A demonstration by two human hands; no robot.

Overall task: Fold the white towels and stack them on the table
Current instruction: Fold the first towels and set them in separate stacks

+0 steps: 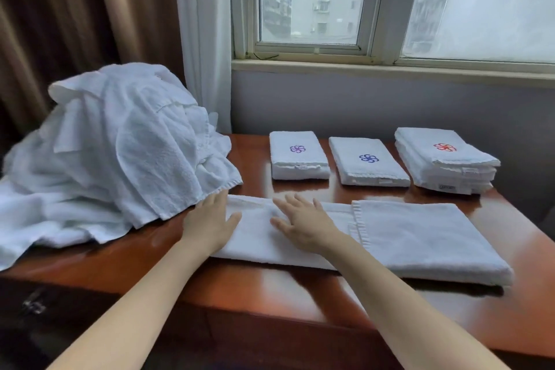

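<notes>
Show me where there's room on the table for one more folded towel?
Bare wood: the front strip of the shiny brown wooden table, between the long half-folded white towel and the near edge, and its right corner past that towel. Crowded: the heap of crumpled white towels fills the left; three folded white towel stacks at the back leave thin gaps.

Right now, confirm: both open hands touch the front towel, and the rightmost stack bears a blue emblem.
Wrong: in the head view the rightmost stack bears a red emblem. The open left hand and right hand do touch the front towel.
</notes>
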